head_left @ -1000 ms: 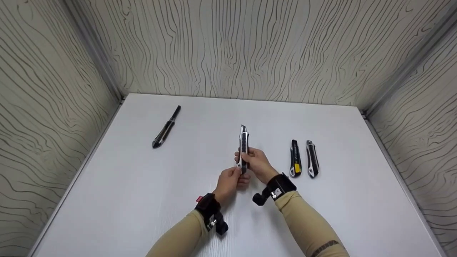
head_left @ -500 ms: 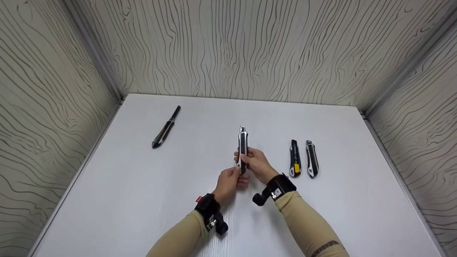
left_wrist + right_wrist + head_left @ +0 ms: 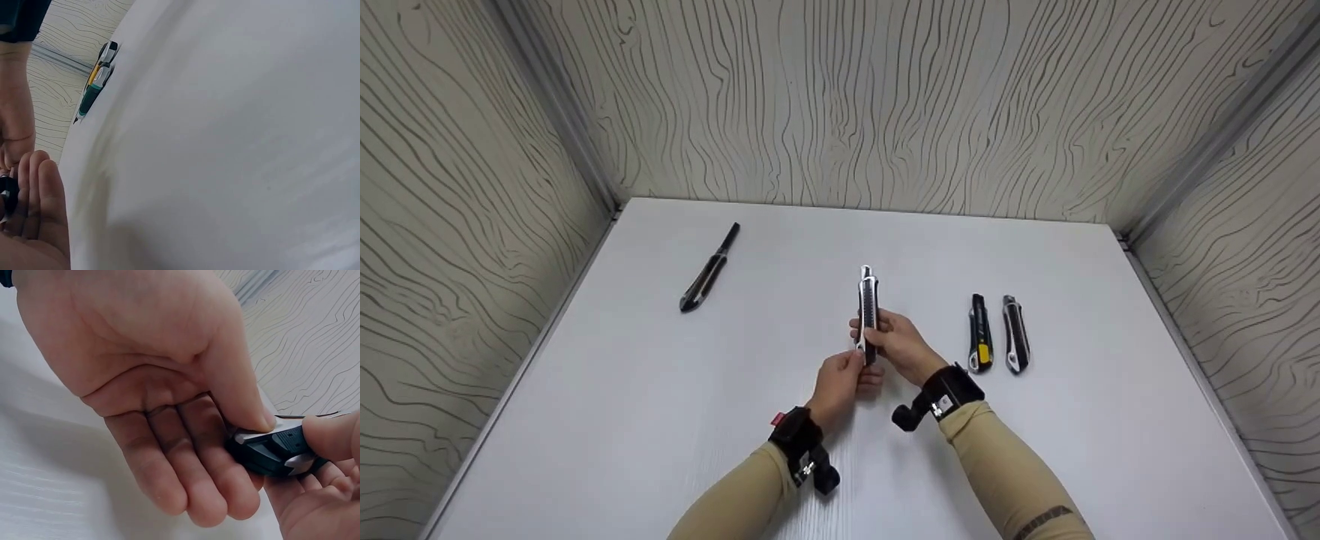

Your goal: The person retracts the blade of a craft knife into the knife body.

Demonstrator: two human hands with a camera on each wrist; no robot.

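Observation:
In the head view a silver and black utility knife [image 3: 869, 300] points away from me, held up over the table. My right hand [image 3: 906, 346] grips its handle from the right, the thumb on the upper face. At the butt end my left hand [image 3: 838, 381] pinches the knife between thumb and fingers. Up close in the right wrist view, the dark butt end of the knife [image 3: 264, 453] lies between the right thumb and the left fingers. The left wrist view shows only a small dark part of the knife [image 3: 8, 194] beside the left fingers.
Two more utility knives lie on the right of the white table [image 3: 607, 420]: a black one with a yellow slider [image 3: 980, 334] and a silver and black one [image 3: 1016, 334]. A slim dark knife [image 3: 709, 274] lies at the back left. Patterned walls [image 3: 840, 97] enclose the table.
The pointed blade tip seen earlier has drawn back into the knife's nose. My right thumb has slid slightly down the handle, and the knife has shifted a little left.

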